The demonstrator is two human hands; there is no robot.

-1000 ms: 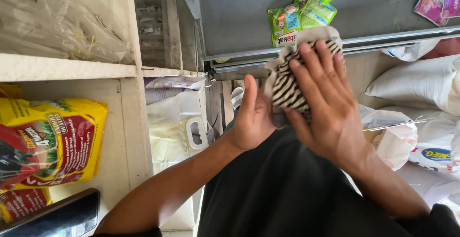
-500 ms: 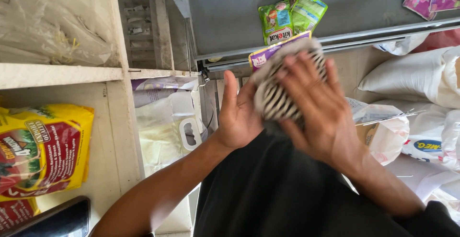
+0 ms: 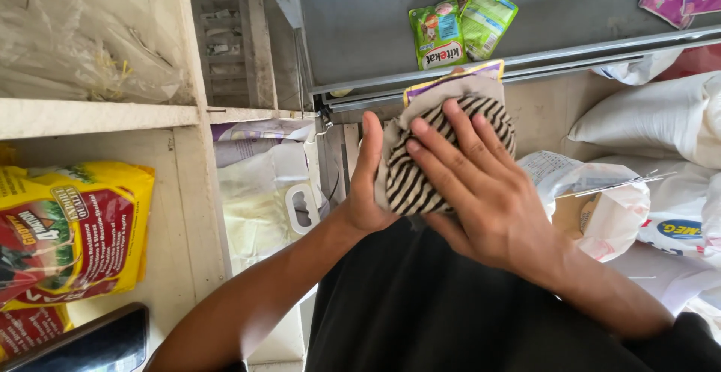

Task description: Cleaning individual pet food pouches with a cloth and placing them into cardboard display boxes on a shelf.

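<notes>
A person is looking down at a striped black-and-white cloth bundle [image 3: 428, 169], wrapped in a beige outer layer, held at the middle of the view just above a dark-clothed lap. The right hand [image 3: 481, 199] is lying flat on top with fingers spread, pressing down, while the left hand [image 3: 368, 184] is bracing the bundle's left edge with an open palm, seemingly keeping it rolled. A purple packet [image 3: 451, 86] is peeking out behind it, mostly hidden. Green pouches [image 3: 458, 30] are lying on the far grey floor. A yellow bag [image 3: 71, 229] is sitting on the left shelf, cut off at the frame.
</notes>
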